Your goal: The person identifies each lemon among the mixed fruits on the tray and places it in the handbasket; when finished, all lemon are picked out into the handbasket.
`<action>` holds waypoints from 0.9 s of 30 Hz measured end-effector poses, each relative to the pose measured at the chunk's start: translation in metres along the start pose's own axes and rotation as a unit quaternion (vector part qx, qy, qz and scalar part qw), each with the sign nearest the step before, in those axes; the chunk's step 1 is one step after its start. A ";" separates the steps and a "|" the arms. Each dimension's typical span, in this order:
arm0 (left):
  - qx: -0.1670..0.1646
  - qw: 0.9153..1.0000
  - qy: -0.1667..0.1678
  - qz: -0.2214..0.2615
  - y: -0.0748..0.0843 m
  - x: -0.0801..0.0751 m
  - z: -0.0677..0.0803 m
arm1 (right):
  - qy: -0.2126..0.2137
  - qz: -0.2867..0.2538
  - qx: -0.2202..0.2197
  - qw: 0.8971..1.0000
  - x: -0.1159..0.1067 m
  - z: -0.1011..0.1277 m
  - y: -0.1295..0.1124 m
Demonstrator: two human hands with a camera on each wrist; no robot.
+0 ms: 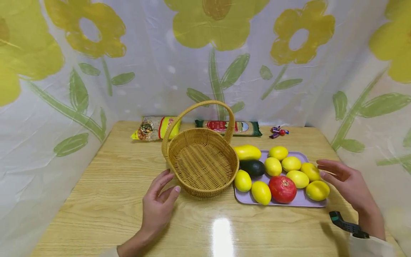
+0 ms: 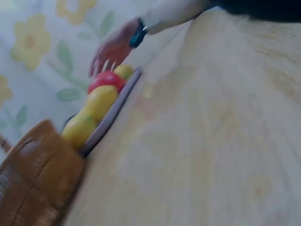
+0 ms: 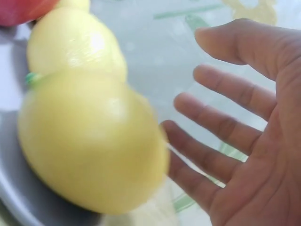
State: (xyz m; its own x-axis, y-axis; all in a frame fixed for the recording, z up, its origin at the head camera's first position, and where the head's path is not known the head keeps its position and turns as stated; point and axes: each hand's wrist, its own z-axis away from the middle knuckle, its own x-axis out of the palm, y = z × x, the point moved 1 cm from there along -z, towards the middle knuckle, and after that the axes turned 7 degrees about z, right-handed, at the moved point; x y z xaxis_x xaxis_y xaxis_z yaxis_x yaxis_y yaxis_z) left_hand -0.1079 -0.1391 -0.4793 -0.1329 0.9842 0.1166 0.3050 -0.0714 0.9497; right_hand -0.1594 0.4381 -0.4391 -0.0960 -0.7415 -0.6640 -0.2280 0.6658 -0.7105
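Note:
A woven basket with a tall arched handle stands mid-table, its inside bare. Beside its front left rim is my left hand, fingers loosely bent and holding nothing; whether a fingertip touches the weave I cannot tell. To the basket's right lies a lilac tray bearing several yellow lemons, a red pomegranate, a dark green avocado-like fruit and a longer yellow fruit. My right hand hovers at the tray's right end. In the right wrist view its spread fingers are close to a lemon.
Along the back edge lie a clear-and-yellow food bag, a green-and-red packet and small purple-and-red wrapped sweets. Flower-printed cloth walls the table at the back and both sides. A black wrist device sits on my right forearm.

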 end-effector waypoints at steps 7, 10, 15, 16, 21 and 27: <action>-0.008 0.999 -0.014 -0.048 -0.021 0.026 0.010 | 0.020 -0.008 0.021 1.000 0.015 -0.001 0.012; -0.004 0.999 -0.012 -0.037 -0.023 0.033 0.008 | 0.020 0.007 0.038 0.999 0.019 -0.002 0.015; 0.000 1.000 -0.012 -0.021 -0.027 0.036 0.003 | 0.012 0.042 0.067 0.997 0.022 -0.004 0.019; 0.004 1.000 -0.013 -0.020 -0.027 0.036 0.002 | 0.009 0.046 0.073 0.996 0.022 -0.004 0.019; 0.019 1.000 -0.008 -0.019 -0.027 0.036 0.000 | 0.003 0.060 0.103 0.993 0.027 -0.007 0.016; 0.023 0.998 -0.001 -0.054 -0.027 0.042 0.001 | 0.005 0.072 0.122 0.990 0.029 -0.006 0.014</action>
State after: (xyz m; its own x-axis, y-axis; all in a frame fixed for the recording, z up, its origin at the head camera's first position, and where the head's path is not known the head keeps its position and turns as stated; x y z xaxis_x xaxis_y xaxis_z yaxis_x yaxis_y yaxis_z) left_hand -0.1205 -0.0956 -0.5009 -0.1646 0.9863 0.0129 0.3313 0.0430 0.9425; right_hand -0.1716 0.4250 -0.4670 -0.1205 -0.6377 -0.7608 0.0301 0.7637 -0.6449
